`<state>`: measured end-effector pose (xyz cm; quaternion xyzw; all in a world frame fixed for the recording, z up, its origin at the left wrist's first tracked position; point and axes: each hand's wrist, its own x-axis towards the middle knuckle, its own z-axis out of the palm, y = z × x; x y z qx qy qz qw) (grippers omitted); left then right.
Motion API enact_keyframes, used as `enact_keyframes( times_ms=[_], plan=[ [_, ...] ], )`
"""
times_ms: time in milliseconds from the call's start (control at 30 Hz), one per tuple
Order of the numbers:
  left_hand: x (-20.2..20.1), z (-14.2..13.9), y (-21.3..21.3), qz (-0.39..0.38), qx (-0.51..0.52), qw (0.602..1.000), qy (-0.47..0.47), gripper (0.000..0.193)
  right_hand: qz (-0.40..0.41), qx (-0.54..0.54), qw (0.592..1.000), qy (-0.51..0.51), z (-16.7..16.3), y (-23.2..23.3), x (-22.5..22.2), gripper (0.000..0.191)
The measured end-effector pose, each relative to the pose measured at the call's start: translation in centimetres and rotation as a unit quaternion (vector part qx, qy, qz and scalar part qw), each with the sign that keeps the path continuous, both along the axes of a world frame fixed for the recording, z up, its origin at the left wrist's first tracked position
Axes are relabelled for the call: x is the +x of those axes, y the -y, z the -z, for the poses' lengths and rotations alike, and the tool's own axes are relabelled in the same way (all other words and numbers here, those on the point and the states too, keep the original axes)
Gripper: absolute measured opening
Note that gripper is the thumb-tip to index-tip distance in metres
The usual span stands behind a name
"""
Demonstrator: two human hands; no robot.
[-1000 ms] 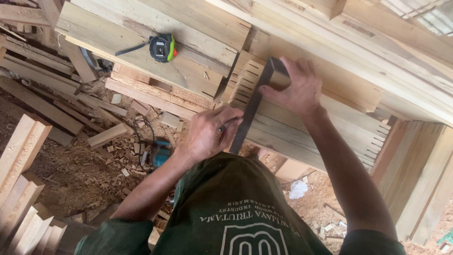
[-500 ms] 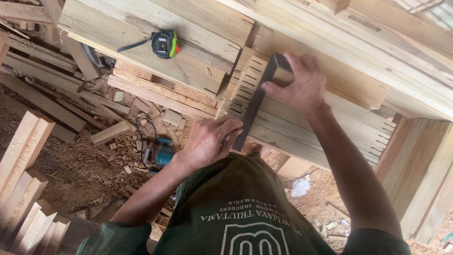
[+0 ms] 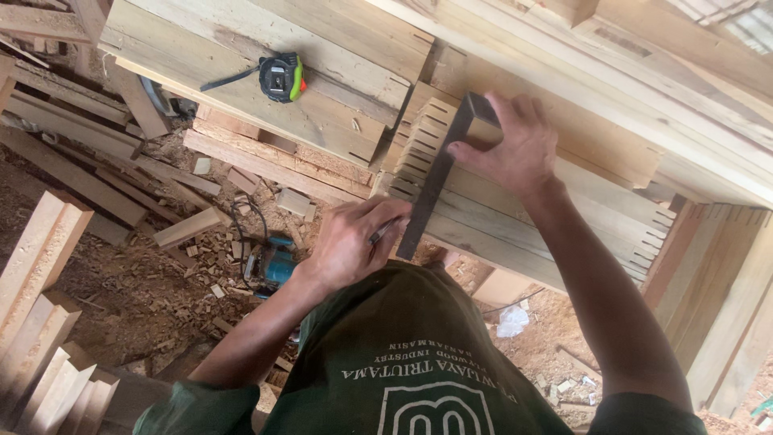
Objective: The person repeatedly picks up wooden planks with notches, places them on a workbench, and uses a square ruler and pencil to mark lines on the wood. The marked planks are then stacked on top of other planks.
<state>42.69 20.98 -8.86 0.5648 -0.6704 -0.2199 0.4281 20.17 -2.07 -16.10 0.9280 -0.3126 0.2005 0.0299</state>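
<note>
One metal try square (image 3: 435,189) lies flat across a stack of notched timber boards (image 3: 515,201) on the worktop, blade running diagonally toward the person. The right hand (image 3: 507,149) presses down on the square's upper end, grip closed over its stock. The left hand (image 3: 350,242) pinches a pencil (image 3: 382,232) in a narrow grip, tip just beside the blade's lower edge. A black-and-green tape measure (image 3: 280,78) rests on a thick beam (image 3: 241,72) well apart. A blue power tool (image 3: 274,264) lies on the sawdust-covered floor (image 3: 121,290).
</note>
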Motion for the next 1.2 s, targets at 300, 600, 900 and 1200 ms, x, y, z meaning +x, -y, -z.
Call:
enact_keyframes(
  times_ms=[300,600,900,1200],
  plan=[
    [-0.6,-0.1,1.3,0.01,0.013,1.0,0.024,0.02,0.0,0.008,1.0,0.0,-0.4,-0.1,0.2,0.073],
    [-0.8,0.7,1.4,0.006,-0.009,0.999,0.035,0.023,0.001,-0.001,1.0,-0.001,-0.1,0.0,0.0,0.075],
    [-0.1,-0.1,1.0,0.041,0.01,0.999,0.013,0.012,0.005,0.017,1.0,-0.007,-0.1,-0.1,0.2,0.076],
    [1.2,-0.5,0.8,0.032,0.009,0.999,-0.021,0.008,0.021,0.037,0.999,0.007,-1.2,-0.6,0.3,0.074]
  ],
)
